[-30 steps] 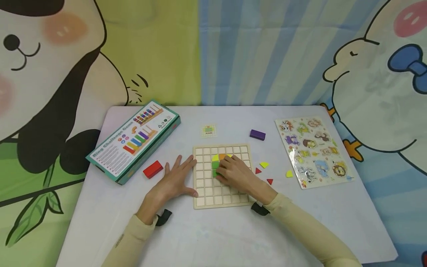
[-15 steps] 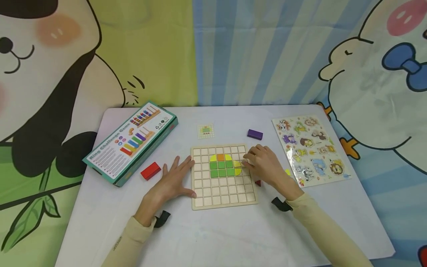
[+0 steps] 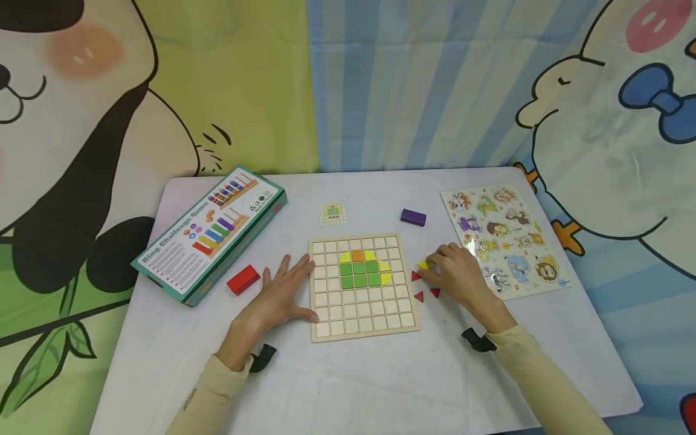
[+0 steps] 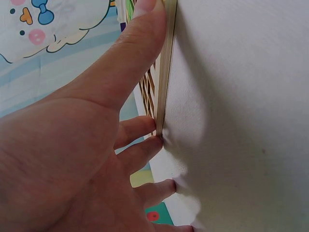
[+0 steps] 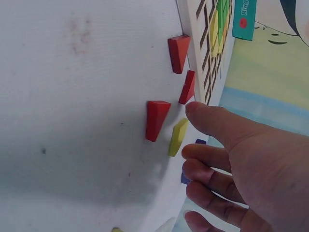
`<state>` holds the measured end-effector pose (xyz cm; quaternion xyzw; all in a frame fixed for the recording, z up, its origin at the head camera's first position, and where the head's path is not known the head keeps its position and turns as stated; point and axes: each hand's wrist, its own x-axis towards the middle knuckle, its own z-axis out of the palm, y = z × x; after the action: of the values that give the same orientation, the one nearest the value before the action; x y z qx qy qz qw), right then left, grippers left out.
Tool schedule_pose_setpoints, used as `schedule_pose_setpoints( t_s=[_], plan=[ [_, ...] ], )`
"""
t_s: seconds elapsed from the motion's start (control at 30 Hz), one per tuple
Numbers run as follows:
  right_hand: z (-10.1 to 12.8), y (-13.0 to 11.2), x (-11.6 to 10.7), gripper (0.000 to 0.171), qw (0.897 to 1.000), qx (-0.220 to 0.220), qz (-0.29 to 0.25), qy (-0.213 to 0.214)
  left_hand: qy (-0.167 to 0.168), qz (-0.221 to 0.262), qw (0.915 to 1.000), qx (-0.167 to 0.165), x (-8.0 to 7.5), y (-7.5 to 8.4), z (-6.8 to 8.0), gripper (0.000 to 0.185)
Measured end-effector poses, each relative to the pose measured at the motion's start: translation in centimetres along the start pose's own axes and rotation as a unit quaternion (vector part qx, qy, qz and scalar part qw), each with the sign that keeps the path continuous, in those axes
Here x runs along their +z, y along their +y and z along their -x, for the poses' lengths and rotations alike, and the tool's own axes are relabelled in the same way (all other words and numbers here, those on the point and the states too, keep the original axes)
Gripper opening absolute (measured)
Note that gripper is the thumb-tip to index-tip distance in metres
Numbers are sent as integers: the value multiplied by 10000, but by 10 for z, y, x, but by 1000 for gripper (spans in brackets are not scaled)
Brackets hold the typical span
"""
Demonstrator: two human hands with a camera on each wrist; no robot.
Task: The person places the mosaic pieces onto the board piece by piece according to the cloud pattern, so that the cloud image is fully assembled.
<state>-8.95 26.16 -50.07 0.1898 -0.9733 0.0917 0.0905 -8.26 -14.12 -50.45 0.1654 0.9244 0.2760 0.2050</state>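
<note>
Fingers of the right hand (image 3: pixel 459 275) are relaxed and slightly spread, and their tips are placed at a small yellow wooden piece (image 3: pixel 423 264) on the white table (image 3: pixel 353 386), just beside the right edge of the square wooden grid board (image 3: pixel 362 323). Whether the piece is pinched cannot be told. Three red wooden triangles (image 3: pixel 418 296) are seen near it. The left hand (image 3: pixel 274 299) is laid flat with spread fingers, pressed against the board's left edge.
</note>
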Motion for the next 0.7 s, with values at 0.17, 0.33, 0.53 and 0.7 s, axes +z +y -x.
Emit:
schedule_pose_setpoints(
  t_s=[0.17, 0.33, 0.53, 0.7],
  plan=[
    [2, 1, 3, 37, 9999, 161, -30, -15, 10, 6, 10000, -28, 0, 0, 0, 121],
    [3, 2, 5, 35, 9997, 227, -26, 22, 42, -29, 10000, 23, -1, 0, 1, 122],
    [3, 3, 7, 30, 9999, 108, 76, 47, 77, -31, 9999, 107, -3, -1, 1, 121],
    [1, 4, 4, 29, 9997, -74, 142, 194, 47, -43, 9999, 116, -1, -1, 1, 121]
  ],
)
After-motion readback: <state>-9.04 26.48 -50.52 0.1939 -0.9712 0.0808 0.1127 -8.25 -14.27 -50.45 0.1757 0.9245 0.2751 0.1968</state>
